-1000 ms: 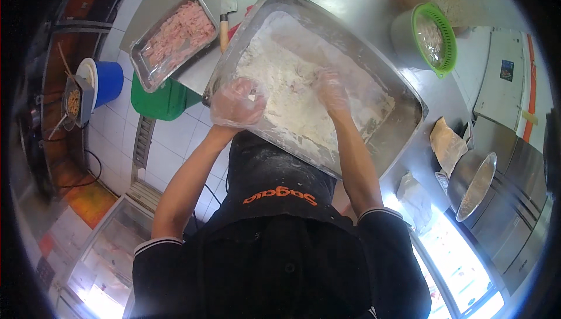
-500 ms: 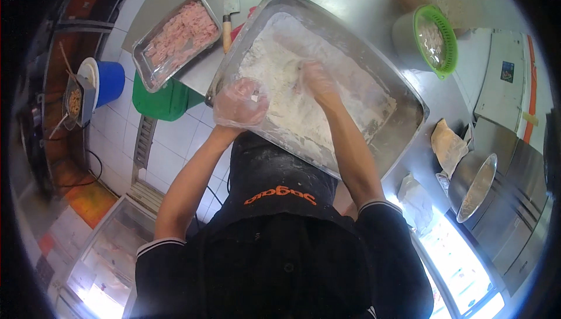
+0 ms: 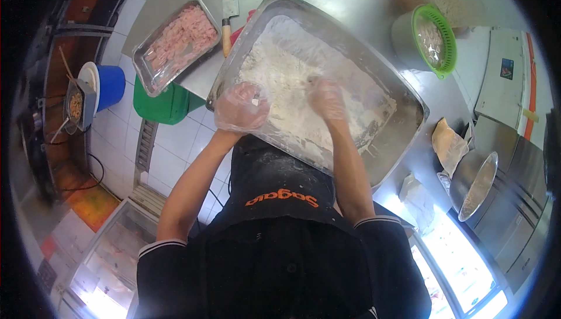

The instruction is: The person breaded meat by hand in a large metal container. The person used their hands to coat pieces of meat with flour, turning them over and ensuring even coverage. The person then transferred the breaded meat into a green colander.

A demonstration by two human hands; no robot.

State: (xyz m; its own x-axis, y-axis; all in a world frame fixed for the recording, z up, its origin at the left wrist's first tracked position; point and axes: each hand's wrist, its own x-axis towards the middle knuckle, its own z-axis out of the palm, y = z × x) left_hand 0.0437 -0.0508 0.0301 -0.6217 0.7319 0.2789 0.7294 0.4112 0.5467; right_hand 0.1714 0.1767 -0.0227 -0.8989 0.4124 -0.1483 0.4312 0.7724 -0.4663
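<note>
A large rectangular metal tray (image 3: 403, 138) holds a bed of white flour (image 3: 292, 79). My left hand (image 3: 242, 107), in a clear plastic glove, is closed around the tray's near left rim, its fingertips partly hidden. Over the middle of the flour, my right hand (image 3: 327, 98) wears the same kind of glove. Its fingers are curled together down at the flour's surface, and whatever they may hold is hidden. Beyond the tray's left side sits a smaller metal pan (image 3: 139, 65) with pieces of raw pink meat (image 3: 187, 35).
A cleaver (image 3: 227, 30) with a wooden handle lies between pan and tray. At the right stand a green strainer basket (image 3: 450, 44) in a pot, a brown paper bag (image 3: 449, 146) and a steel bowl (image 3: 476, 187). A green bin (image 3: 158, 106) and blue bucket (image 3: 111, 88) are at the left.
My right hand has shifted slightly right and toward me over the flour. My left hand stays at the tray's rim.
</note>
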